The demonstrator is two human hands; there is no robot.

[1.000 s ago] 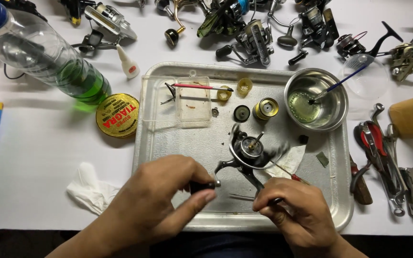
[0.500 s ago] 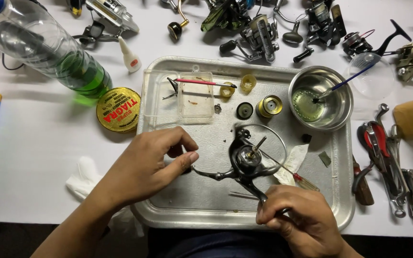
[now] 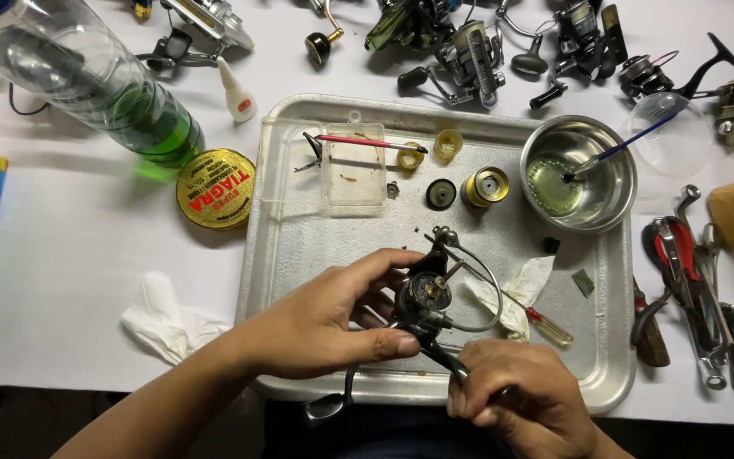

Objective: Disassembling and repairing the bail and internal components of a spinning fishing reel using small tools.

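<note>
Black metal spinning reel body with a wire bail sits raised just over the dented silver tray on the white desk. Left hand wraps its fingers around the reel; right hand pinches its stem, fingers closed.

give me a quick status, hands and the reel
Left hand grips the spinning reel body over the metal tray. Right hand holds its stem from below. Screwdriver and rag lie just right, not touching.
</note>
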